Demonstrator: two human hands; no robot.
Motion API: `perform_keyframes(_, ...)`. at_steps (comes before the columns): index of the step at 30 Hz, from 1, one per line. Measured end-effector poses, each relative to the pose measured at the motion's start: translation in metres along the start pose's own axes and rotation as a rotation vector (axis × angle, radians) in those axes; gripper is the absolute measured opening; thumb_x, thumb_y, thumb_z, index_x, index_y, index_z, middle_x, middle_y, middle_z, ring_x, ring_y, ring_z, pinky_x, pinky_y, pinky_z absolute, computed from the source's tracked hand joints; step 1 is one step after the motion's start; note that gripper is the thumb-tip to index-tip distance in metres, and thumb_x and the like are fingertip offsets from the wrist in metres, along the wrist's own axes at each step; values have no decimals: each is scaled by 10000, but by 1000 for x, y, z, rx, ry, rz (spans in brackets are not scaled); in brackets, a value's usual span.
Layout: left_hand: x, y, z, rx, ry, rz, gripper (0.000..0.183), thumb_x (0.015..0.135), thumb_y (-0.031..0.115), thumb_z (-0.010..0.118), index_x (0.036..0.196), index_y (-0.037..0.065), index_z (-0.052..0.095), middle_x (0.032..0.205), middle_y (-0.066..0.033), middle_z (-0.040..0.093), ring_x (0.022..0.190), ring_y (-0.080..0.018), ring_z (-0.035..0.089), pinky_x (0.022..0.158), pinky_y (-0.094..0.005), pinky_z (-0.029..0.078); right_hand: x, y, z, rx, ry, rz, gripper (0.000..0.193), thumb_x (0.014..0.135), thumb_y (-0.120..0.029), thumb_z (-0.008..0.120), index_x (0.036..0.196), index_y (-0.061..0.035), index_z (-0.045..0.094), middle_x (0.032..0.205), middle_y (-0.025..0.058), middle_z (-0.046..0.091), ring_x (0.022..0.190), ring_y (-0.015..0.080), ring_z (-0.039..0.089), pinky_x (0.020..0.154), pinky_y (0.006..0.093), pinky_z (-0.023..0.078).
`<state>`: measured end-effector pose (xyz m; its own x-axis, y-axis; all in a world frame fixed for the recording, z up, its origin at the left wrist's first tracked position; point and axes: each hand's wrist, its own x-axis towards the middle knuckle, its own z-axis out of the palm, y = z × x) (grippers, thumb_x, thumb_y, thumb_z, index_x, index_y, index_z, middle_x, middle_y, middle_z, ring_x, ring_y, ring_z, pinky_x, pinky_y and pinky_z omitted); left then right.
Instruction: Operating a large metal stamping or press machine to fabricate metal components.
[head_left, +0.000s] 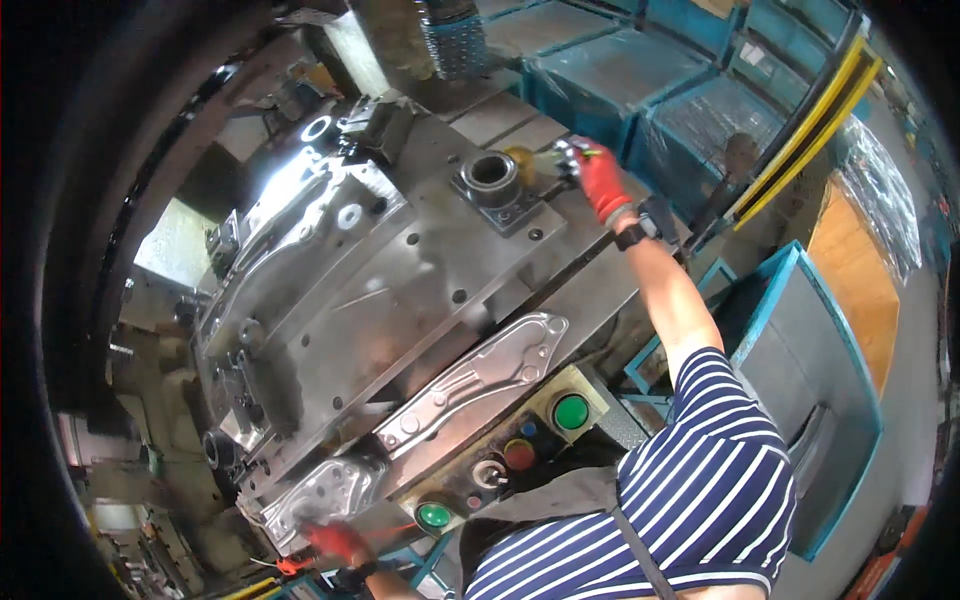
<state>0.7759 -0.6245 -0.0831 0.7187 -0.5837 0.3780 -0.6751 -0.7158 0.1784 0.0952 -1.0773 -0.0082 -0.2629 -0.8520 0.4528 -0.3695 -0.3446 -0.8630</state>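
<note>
My right hand [598, 182], in a red glove, is stretched to the far right of the metal die [390, 270]. Its fingers are closed around a blurred, pale thing with an amber end [520, 160], perhaps a bottle or a brush, beside the round guide bushing [490, 172]. My left hand [340, 543], also red-gloved, is low at the near left, by the end of a stamped metal part [335, 485]. Motion smears its fingers, so its grip is unclear. A second stamped part [480, 375], long and shiny, lies along the die's front ledge between my hands.
A control box with two green buttons [571, 411], a red button [519, 454] and a selector knob [489, 474] is in front of me. At the right is a blue-edged grey bin [815, 400]. Yellow-black bars [805, 130] and blue crates [620, 70] are beyond.
</note>
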Motion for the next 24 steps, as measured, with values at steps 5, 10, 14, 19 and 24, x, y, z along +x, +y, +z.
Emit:
perform_keyframes(5, -1, 3, 3, 31, 126, 69, 796, 776, -3, 520, 1512, 97, 234, 1424, -269, 387, 1189, -364, 476, 1000, -402, 414, 10, -3, -4, -5, -83, -15, 271, 971, -249, 524, 1054, -34, 667, 900, 150, 696, 757, 242, 628, 713, 368, 494)
perform_keyframes(10, 7, 29, 2, -429, -167, -154, 825, 739, -13, 558, 1501, 117, 271, 1436, -258, 368, 1269, -381, 431, 987, -397, 443, 0, 7, -28, -81, -173, -75, 302, 985, -176, 455, 1162, -5, 630, 1017, 108, 694, 914, 188, 640, 813, 310, 490)
perform_keyframes(14, 4, 17, -9, -397, 99, -69, 850, 686, -49, 582, 1478, 102, 313, 1477, -264, 281, 1334, -412, 364, 1060, -407, 389, -3, 8, -94, 227, 20, 66, 280, 983, -193, 482, 1133, -19, 644, 976, 30, 682, 819, 116, 631, 700, 276, 518)
perform_keyframes(19, -31, -8, -15, -338, 151, -200, 784, 732, 4, 596, 1463, 62, 319, 1482, -254, 288, 1344, -405, 347, 1111, -418, 317, -46, -65, -125, 1143, -353, 169, 363, 981, -289, 516, 1160, 12, 613, 1084, 148, 662, 911, 206, 647, 793, 326, 544)
perform_keyframes(24, -53, 13, 2, -535, 125, -334, 759, 761, 23, 600, 1462, 63, 314, 1495, -238, 279, 1374, -404, 292, 1131, -434, 283, -115, -184, -5, 1415, -442, 351, 418, 986, -314, 463, 1243, -1, 569, 1182, 199, 634, 1010, 280, 648, 852, 372, 542)
